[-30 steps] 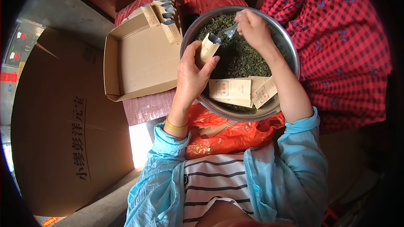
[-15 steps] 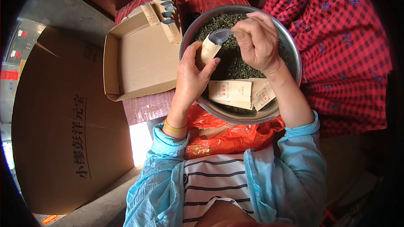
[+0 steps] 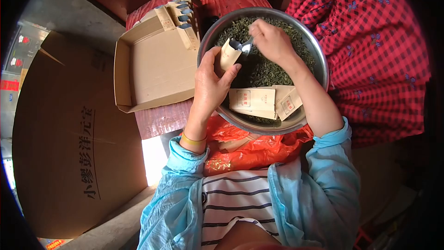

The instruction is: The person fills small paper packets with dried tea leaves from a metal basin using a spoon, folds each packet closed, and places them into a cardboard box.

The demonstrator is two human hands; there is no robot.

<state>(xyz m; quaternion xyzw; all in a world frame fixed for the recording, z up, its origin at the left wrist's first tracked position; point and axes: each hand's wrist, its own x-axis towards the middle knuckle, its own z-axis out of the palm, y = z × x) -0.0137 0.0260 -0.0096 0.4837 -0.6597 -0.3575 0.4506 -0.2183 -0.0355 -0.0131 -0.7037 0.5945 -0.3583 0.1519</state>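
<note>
From my remote view, my left hand (image 3: 211,78) grips an upright, open packet (image 3: 229,56) over the bowl's (image 3: 325,67) left side. My right hand (image 3: 274,44) holds a spoon (image 3: 247,46), now shifted right from the packet's mouth, uncovering more opening; leaves (image 3: 267,75) lie below.

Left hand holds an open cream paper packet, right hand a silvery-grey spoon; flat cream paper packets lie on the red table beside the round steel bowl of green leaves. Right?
No: the flat cream packets lie inside the steel bowl, on the green leaves, per the head view. Left hand with open packet, right hand with spoon: correct.
</note>
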